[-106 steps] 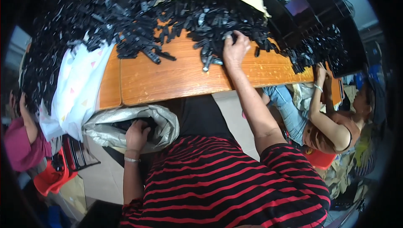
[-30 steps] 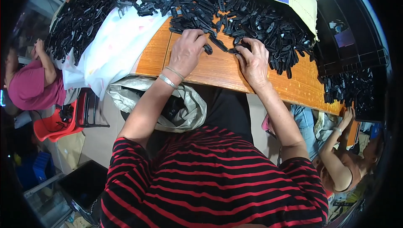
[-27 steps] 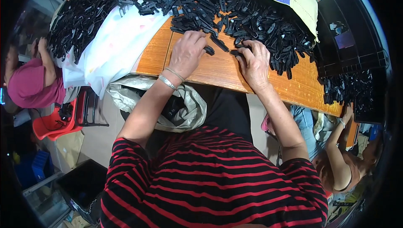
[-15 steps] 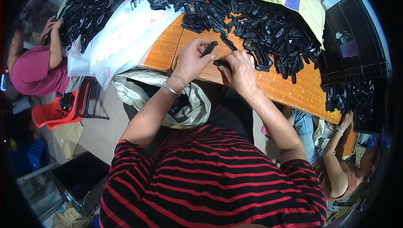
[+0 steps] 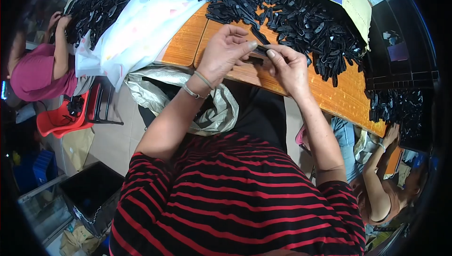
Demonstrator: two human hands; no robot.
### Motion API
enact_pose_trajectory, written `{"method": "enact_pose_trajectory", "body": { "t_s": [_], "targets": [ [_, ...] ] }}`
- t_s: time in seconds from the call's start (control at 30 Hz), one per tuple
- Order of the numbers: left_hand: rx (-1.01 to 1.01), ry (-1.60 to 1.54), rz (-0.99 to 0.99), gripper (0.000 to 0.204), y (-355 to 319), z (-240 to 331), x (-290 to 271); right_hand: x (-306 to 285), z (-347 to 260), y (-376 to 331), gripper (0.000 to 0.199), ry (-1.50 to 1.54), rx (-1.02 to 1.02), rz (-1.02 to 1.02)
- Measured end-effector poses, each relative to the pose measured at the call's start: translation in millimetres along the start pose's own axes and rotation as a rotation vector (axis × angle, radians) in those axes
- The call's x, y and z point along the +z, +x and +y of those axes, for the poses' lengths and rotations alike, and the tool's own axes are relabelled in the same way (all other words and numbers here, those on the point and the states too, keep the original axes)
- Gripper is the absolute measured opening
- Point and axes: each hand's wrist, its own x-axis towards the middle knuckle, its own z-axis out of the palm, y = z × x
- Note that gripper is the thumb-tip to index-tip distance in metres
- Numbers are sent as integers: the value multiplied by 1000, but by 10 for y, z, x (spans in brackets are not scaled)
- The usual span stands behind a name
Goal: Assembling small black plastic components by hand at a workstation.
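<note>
Over the wooden table (image 5: 186, 46), short of the heap of black plastic parts (image 5: 320, 30), a slim black plastic piece (image 5: 262, 49) runs from the right hand (image 5: 294, 70), its grip clamped on it with thumb and forefinger, to the left hand (image 5: 222, 56), whose thumb meets the other end; whether those fingers clamp too, I cannot tell. Good handling probably wants light, even thumb pressure, so the piece neither twists nor slips.
</note>
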Motion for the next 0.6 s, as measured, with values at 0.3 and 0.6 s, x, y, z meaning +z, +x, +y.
{"method": "enact_pose_trajectory", "body": {
  "t_s": [0.3,0.6],
  "targets": [
    [121,412,-56,16,127,-228,-91,-74,67,100,15,-13,317,-104],
    [176,550,38,13,127,-377,-89,-45,64,141,16,-73,360,-147]
  ]
}}
